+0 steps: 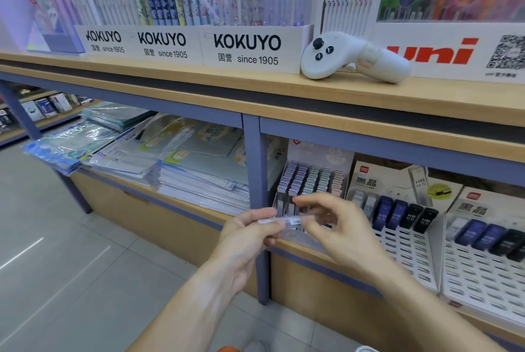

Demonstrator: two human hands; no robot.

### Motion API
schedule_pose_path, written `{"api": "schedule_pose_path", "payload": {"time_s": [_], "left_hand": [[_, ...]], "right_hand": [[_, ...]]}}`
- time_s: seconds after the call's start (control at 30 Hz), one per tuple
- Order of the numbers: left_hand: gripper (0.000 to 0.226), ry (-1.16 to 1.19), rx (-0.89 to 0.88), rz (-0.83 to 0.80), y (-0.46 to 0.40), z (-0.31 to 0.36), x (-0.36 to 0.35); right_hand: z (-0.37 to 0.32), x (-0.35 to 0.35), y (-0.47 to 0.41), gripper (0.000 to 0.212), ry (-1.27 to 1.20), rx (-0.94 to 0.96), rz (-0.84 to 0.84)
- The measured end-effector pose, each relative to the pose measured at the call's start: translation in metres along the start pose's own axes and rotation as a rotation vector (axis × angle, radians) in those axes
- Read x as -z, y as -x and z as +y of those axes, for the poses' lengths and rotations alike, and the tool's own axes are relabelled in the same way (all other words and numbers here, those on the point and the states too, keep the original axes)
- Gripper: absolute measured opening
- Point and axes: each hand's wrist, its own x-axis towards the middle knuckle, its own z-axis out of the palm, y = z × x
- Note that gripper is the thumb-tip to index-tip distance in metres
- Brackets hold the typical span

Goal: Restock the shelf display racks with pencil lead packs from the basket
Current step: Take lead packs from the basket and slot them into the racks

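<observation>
A slim clear pencil lead pack lies level between both hands in front of the lower shelf. My left hand pinches its left end, and my right hand pinches its right end with curled fingers. Just behind them a display rack holds rows of pastel lead packs. To the right, two white slotted racks carry several blue and black HB 0.5 packs at their tops. The basket is out of view.
A white handheld controller lies on the upper wooden shelf before KOKUYO and uni pen displays. Stacked plastic-wrapped notebooks fill the lower left bay. A blue upright post divides the bays. Tiled floor spreads left.
</observation>
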Motion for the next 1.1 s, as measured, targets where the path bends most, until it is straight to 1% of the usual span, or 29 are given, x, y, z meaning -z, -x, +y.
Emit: {"api": "schedule_pose_path", "payload": {"time_s": [0.07,0.1,0.17,0.27,0.33,0.37,0.47,0.57,0.67,0.73,0.83,0.93,1.0,1.1], "left_hand": [[0.036,0.042,-0.015,-0.027,0.001,0.0,-0.003],[0.038,0.066,-0.023,-0.047,0.002,0.0,-0.005],[0.04,0.111,-0.032,-0.102,0.005,0.001,-0.008],[0.037,0.11,-0.057,-0.181,0.008,0.002,-0.012],[0.035,0.089,-0.072,-0.205,0.01,0.001,-0.015],[0.035,0.078,-0.073,-0.2,0.011,0.001,-0.016],[0.038,0.03,-0.056,-0.148,0.012,-0.001,-0.019],[0.038,0.001,-0.019,-0.125,0.012,-0.004,-0.022],[0.034,-0.024,0.013,-0.151,0.013,-0.008,-0.026],[0.031,-0.083,0.014,-0.173,0.013,-0.013,-0.03],[0.034,-0.184,0.03,-0.212,0.014,-0.026,-0.042],[0.038,-0.223,0.046,-0.24,0.015,-0.039,-0.055],[0.031,-0.297,0.017,-0.205,0.013,-0.047,-0.062],[0.026,-0.386,0.016,-0.148,0.01,-0.055,-0.068]], "right_hand": [[0.001,0.002,0.008,0.022,-0.16,-0.145,-0.008],[0.001,0.003,0.011,0.019,-0.251,-0.197,-0.012],[0.0,0.004,0.017,0.019,-0.459,-0.302,-0.012],[-0.002,0.003,0.024,0.024,-0.822,-0.505,-0.039],[-0.001,0.002,0.026,0.024,-0.977,-0.585,-0.092],[-0.001,0.001,0.027,0.024,-1.011,-0.609,-0.12],[0.001,0.001,0.032,0.024,-0.985,-0.624,-0.198],[0.004,0.003,0.035,0.022,-0.878,-0.62,-0.169],[0.007,0.01,0.036,0.021,-0.856,-0.6,-0.024],[0.007,0.019,0.036,0.022,-0.851,-0.554,0.075],[0.01,0.03,0.043,0.026,-0.703,-0.444,0.133],[0.022,0.036,0.053,0.02,-0.604,-0.411,0.197],[0.037,0.042,0.057,0.02,-0.526,-0.408,0.325],[0.059,0.058,0.054,0.021,-0.286,-0.348,0.556]]}}
